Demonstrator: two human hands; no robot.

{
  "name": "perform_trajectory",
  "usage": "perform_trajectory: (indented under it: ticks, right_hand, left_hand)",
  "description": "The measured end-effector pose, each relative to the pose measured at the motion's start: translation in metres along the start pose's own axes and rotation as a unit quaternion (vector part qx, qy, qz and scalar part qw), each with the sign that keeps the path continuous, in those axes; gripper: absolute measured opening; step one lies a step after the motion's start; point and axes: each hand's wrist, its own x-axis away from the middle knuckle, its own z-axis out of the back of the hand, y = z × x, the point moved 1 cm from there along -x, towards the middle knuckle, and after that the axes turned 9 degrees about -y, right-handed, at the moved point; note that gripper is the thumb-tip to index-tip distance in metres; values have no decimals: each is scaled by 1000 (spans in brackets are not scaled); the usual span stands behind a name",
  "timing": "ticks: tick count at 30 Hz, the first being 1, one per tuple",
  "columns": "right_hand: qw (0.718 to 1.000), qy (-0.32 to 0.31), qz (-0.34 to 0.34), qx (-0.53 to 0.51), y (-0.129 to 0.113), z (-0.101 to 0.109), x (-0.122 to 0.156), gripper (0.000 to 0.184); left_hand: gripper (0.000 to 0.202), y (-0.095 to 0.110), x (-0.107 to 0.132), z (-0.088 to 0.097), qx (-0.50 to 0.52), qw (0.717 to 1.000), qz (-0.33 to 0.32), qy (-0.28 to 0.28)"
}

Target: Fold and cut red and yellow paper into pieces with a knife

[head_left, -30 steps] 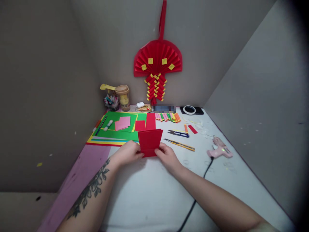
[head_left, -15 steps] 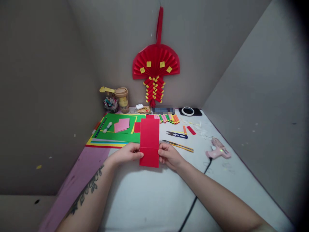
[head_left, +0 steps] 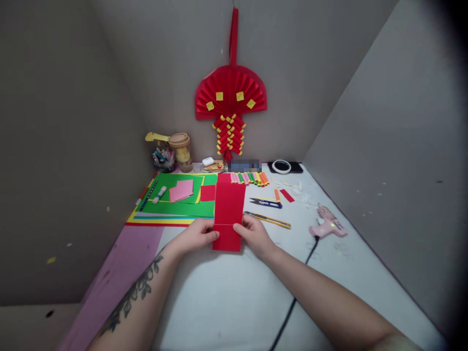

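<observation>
At the far left of the table [head_left: 226, 302], an orange marker [head_left: 142, 196] is laid at the edge of the paper stack [head_left: 157, 224]. Next to it, a dotted strip [head_left: 149, 195] and a small white roll [head_left: 160, 195] are rested on the green sheet [head_left: 186, 209]. Behind these, a jar [head_left: 164, 162] is filled with pens, and a lidded cup [head_left: 181, 152] is set just beside it. Pink paper [head_left: 182, 190] is spread on the green sheet, and a red square [head_left: 208, 193] is placed farther right; a white case [head_left: 208, 161] is seen near the wall. In the middle, a creased red card [head_left: 229, 209] is held up over the table by both hands, which are parted by it. Its left edge is gripped by the left hand [head_left: 202, 234], the thumb being laid on the front below the crease; its right edge is pinched by the right hand [head_left: 256, 236], the thumb being set near the crease. Whether the table is touched by the card cannot be told. Beyond, a red fan [head_left: 231, 92] is hung on the wall. To the right, coloured tubes [head_left: 250, 179] are lined up behind the snips [head_left: 270, 203] and the cutter [head_left: 270, 220]. A white ring [head_left: 274, 169] is laid on a phone [head_left: 297, 167]. Farthest right, a pink glue gun [head_left: 326, 225] is laid on its side, its cord [head_left: 292, 307] being run toward the near edge.
</observation>
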Motion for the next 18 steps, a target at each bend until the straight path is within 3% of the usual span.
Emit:
perform_trajectory:
  ticks: [3, 8, 14, 18]
  right_hand:
    - [1000, 5, -18, -7, -1, 0, 0, 17]
    - [999, 5, -31, -20, 2, 1, -1, 19]
    - [997, -16, -19, -74, 0, -5, -1, 23]
    - [996, 12, -27, -86, 1, -7, -2, 21]
  left_hand:
    - [27, 2, -2, -5, 11, 999, -20, 24]
    - [29, -8, -11, -13, 149, 984, -48, 85]
    - [24, -11, -14, -16, 103, 983, -52, 141]
    - [24, -8, -14, -18, 76, 983, -63, 156]
